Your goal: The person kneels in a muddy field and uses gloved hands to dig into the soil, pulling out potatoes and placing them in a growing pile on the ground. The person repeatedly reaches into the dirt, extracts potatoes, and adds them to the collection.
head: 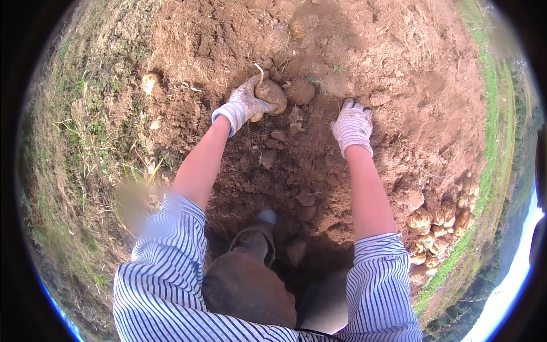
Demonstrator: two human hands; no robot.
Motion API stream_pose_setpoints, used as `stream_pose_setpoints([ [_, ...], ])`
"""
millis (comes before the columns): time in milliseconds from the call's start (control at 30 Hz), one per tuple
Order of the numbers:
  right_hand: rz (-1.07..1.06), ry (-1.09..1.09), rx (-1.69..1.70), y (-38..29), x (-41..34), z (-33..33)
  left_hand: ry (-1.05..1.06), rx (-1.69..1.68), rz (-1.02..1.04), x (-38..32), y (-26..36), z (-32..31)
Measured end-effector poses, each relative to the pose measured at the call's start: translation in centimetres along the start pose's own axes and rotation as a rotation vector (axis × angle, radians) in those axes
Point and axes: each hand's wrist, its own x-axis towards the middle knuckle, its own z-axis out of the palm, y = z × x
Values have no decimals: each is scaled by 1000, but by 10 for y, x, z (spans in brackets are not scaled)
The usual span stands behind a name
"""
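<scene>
My left hand (247, 99), in a striped, soil-stained knit glove, grips a brown root tuber (272, 95) that has a pale stem stub at its top. Just right of the tuber lies a rounded brown lump (300, 92), either a clod or another tuber. My right hand (353, 123) wears a matching glove and rests on the loose reddish soil (410, 107), fingers pointing away from me. Its fingertips are partly hidden against the soil, and whether it holds anything cannot be told.
A pile of tan tubers (440, 226) lies at the lower right beside a green grass strip (491, 128). Dry weeds (85, 171) cover the ground at left, near a pale lump (149, 83). My boot tip (267, 216) stands among dark clods below my hands.
</scene>
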Motion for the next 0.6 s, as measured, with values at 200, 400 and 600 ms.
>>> stream_pose_setpoints([
  [200,-217,-183,347,27,-85,60,-112,-685,20,-30,-3,-8],
  [400,-531,294,251,-18,-124,81,-225,-862,86,-87,-10,34],
  [600,-533,-250,178,-69,-98,100,-226,-976,136,-103,5,11],
])
